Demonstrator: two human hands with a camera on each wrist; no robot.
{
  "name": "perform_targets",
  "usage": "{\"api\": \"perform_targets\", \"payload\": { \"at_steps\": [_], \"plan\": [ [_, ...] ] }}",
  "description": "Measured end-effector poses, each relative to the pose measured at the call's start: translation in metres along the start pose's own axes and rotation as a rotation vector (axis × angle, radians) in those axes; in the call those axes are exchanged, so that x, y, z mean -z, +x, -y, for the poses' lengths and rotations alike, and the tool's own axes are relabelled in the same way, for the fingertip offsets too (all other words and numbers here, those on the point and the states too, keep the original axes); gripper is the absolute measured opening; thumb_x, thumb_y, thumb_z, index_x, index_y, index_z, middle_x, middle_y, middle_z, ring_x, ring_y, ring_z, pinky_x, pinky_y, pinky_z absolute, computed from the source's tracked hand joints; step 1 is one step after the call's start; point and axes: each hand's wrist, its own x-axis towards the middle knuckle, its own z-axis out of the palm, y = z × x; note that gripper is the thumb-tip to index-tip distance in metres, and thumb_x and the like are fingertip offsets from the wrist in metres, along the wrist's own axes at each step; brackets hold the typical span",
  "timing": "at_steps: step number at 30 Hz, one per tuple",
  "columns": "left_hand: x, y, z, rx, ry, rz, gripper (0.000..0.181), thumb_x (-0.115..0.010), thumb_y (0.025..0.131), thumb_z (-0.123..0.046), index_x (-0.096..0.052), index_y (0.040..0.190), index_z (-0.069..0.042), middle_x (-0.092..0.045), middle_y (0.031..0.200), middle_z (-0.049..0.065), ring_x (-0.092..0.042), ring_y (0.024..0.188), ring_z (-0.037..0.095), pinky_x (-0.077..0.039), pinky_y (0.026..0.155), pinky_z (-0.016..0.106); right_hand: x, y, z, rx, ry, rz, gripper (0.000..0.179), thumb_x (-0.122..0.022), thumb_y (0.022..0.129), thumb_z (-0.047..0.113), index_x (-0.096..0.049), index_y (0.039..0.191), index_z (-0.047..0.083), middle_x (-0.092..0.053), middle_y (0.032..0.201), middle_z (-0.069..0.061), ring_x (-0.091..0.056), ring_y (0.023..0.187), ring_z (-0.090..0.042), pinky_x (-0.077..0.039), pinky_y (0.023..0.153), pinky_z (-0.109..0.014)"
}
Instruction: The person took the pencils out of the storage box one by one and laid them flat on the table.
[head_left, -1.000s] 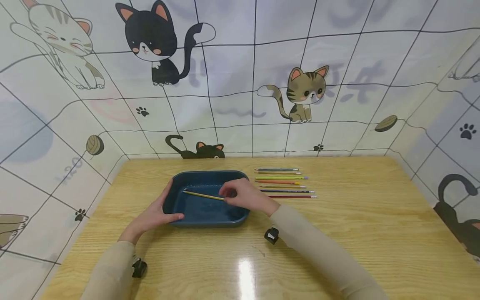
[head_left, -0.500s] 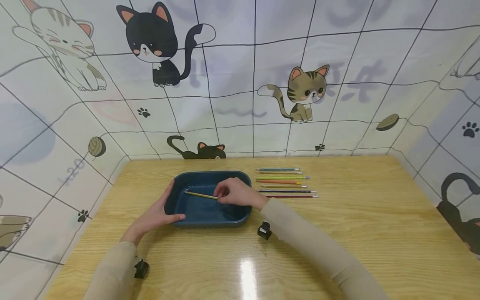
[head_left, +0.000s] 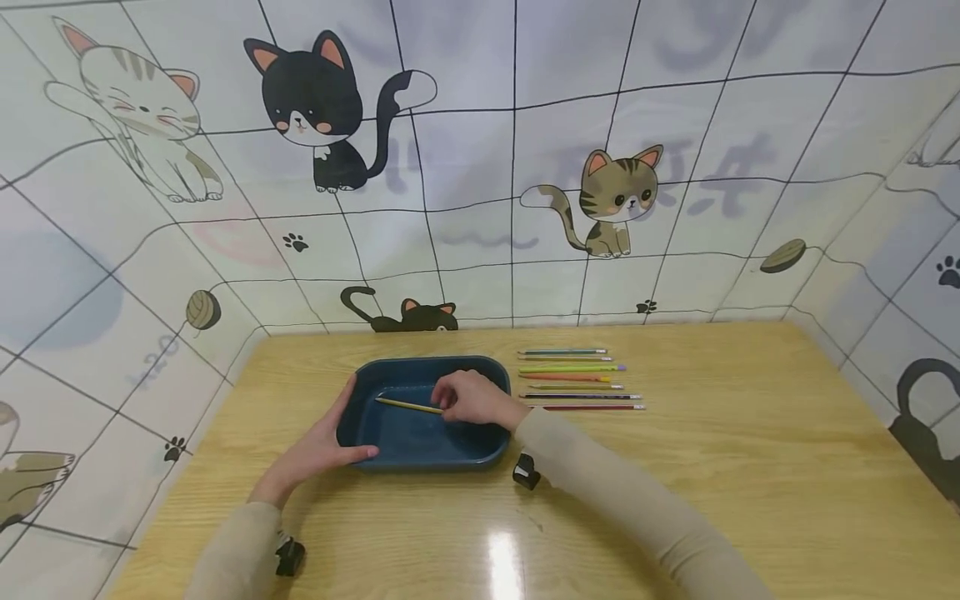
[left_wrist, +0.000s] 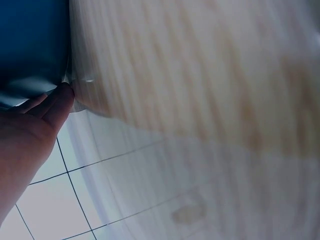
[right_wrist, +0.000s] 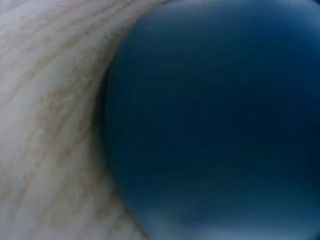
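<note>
A blue rectangular dish (head_left: pixel 427 464) stands on the wooden table in the head view. My left hand (head_left: pixel 315 454) holds its left end, fingers along the outer wall and thumb over the near-left corner. In the left wrist view, the fingertips of the left hand (left_wrist: pixel 47 112) touch the dish (left_wrist: pixel 32 45). Inside the dish, my right hand (head_left: pixel 476 397) pinches a yellow pencil (head_left: pixel 408 406) near its right part. The pencil's tip points left, and its other end is hidden by the hand. The right wrist view has only the dish (right_wrist: pixel 215 120) and tabletop.
Several pencils lie in a row to the right of the dish, among them a lime green pencil (head_left: pixel 570 368), an orange pencil (head_left: pixel 566 377) and a dark red pencil (head_left: pixel 592 407). A cat-print sheet (head_left: pixel 465 192) hangs behind the table (head_left: pixel 720 450).
My right hand has moved a little left over the dish, covering more of the yellow pencil. The left hand stays at the dish. The head view has tilted up slightly.
</note>
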Motion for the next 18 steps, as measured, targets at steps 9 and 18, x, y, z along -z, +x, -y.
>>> {"api": "perform_targets", "payload": {
  "at_steps": [9, 18],
  "plan": [
    [-0.0015, -0.0003, -0.0016, 0.01, 0.0, 0.002, 0.116, -0.082, 0.077, -0.025, 0.004, 0.156, -0.02, 0.002, 0.159, 0.021, -0.004, 0.141, 0.047, -0.014, 0.106, 0.066, -0.0064, 0.0054, -0.0013, -0.08, -0.105, -0.003, 0.018, -0.074, 0.082, 0.005, -0.067, 0.098, 0.011, -0.062, 0.086, 0.003, -0.058, 0.078, -0.014, -0.047, 0.069, -0.03],
    [-0.0005, -0.0001, -0.0017, 0.015, 0.012, 0.002, 0.116, -0.082, 0.078, -0.025, 0.003, 0.156, -0.021, 0.001, 0.159, 0.02, -0.005, 0.141, 0.046, -0.013, 0.106, 0.065, -0.0071, 0.0056, -0.0004, -0.092, -0.128, -0.022, 0.022, -0.074, 0.081, 0.001, -0.066, 0.101, 0.007, -0.061, 0.087, -0.002, -0.059, 0.08, -0.017, -0.049, 0.072, -0.032]
  ]
}}
